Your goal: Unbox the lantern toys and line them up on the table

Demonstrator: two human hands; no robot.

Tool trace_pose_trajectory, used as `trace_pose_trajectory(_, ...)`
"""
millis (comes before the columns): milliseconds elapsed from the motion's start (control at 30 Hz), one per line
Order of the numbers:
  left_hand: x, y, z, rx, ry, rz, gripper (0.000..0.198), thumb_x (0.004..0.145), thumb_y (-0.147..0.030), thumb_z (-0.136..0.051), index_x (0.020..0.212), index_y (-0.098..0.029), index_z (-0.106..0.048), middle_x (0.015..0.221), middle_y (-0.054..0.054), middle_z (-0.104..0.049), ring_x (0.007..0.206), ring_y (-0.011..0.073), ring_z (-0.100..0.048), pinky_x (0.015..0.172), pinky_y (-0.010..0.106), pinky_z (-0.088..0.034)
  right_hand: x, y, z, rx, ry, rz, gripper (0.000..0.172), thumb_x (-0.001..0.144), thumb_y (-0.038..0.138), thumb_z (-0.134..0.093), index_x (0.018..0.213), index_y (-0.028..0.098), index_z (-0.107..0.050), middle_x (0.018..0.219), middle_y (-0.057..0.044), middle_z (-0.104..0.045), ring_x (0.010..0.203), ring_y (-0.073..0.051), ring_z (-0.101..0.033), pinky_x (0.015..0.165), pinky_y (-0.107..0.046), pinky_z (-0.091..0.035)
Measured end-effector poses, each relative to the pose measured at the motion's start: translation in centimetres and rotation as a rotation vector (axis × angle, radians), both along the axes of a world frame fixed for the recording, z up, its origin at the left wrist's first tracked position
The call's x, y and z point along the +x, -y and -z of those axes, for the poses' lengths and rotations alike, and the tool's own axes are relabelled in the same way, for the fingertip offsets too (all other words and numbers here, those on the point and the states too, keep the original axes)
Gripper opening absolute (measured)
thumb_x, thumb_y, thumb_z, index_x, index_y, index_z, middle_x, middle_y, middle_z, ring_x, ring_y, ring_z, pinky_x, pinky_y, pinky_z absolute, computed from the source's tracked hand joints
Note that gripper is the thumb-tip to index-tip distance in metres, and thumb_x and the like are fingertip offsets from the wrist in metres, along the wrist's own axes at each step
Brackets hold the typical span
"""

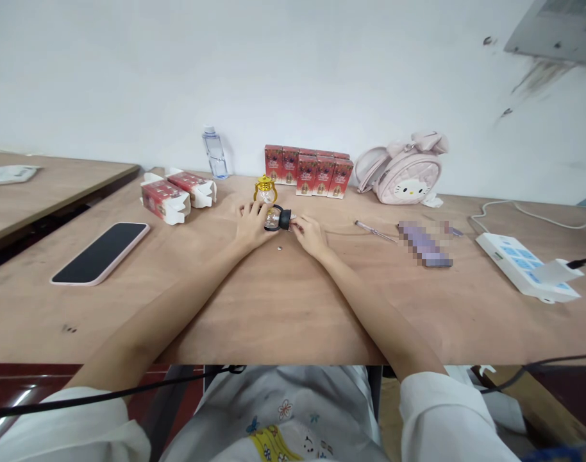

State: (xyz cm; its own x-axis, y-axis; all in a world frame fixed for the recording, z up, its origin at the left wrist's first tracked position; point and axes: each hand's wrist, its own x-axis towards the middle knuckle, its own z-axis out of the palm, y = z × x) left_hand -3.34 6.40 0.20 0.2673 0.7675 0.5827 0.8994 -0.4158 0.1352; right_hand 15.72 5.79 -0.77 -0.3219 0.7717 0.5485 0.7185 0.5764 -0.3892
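Note:
A small black lantern (284, 219) with a clear body lies on its side on the table, its black base turned to the right. My left hand (251, 224) is closed around its clear part and keeps it against the tabletop. At the base, the fingertips of my right hand (311, 235) are pinched together; whatever is between them is too small to make out. A gold lantern (265, 188) stands upright just behind my left hand. Below the black lantern lies a tiny round silvery piece (280, 248).
Red boxes (324, 176) stand at the wall beside a water bottle (215, 154) and a pink bag (411, 176). Two opened boxes (165, 199) and a phone (100, 255) lie left. Rightward are a screwdriver (374, 230), a blurred purple item (425, 244) and a power strip (524, 266).

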Motion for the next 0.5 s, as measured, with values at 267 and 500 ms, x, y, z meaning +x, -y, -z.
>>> trace_pose_trajectory(267, 0.39, 0.27, 0.07, 0.049, -0.049, 0.016, 0.052, 0.078, -0.036, -0.062, 0.127, -0.02, -0.051, 0.132, 0.018, -0.049, 0.124, 0.0411, -0.037, 0.1, 0.059, -0.019, -0.03, 0.08, -0.3, -0.071, 0.039, 0.057, 0.021, 0.084, 0.012, -0.047, 0.095, 0.017, -0.064, 0.097, -0.007, -0.064, 0.083, -0.019, -0.058, 0.075, -0.03, -0.044)
trace_pose_trajectory(500, 0.61, 0.54, 0.08, 0.064, -0.08, -0.059, 0.052, 0.081, -0.038, -0.059, 0.128, -0.02, -0.05, 0.133, 0.017, -0.049, 0.125, 0.0394, -0.037, 0.098, 0.058, -0.021, 0.0, 0.19, -0.19, -0.063, 0.027, 0.036, 0.018, 0.079, 0.011, -0.049, 0.087, 0.018, -0.064, 0.091, -0.006, -0.064, 0.085, -0.02, -0.057, 0.076, -0.03, -0.043)
